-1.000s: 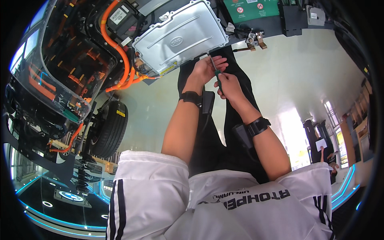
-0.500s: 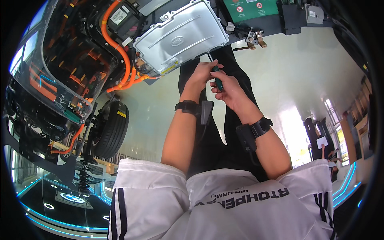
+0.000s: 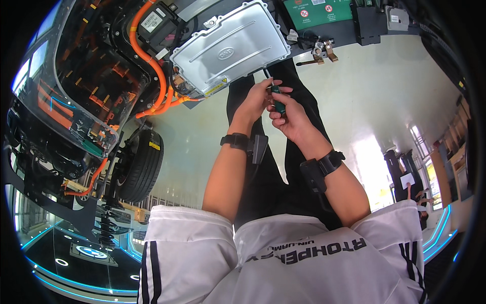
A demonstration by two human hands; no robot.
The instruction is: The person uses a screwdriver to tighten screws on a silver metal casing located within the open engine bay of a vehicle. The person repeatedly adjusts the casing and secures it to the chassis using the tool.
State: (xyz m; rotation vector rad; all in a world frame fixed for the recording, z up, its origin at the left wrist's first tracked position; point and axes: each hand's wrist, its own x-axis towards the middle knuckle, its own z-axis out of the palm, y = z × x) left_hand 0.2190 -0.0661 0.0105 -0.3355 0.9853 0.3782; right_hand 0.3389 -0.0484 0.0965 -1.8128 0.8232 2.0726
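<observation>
A screwdriver [image 3: 279, 107] with a dark green handle and a metal shaft points away from me. Its shaft reaches the near edge of a silver metal cover [image 3: 230, 50] with raised ribs and bolts along its rim; I cannot make out what the tip meets. My right hand [image 3: 294, 119] is closed around the handle. The fingers of my left hand [image 3: 257, 100] are pinched at the front of the screwdriver, where the handle joins the shaft, close below the cover's edge.
Thick orange cables [image 3: 161, 83] curve along the cover's left side. Beyond them are a transparent housing and a tyre [image 3: 142, 162]. Brass-coloured metal parts [image 3: 324, 52] and a green labelled panel [image 3: 324, 12] lie to the right. Another person [image 3: 405, 169] stands far right.
The fingers of my right hand have shifted and turned on the handle. My left hand stays near the shaft, and the cover looks the same.
</observation>
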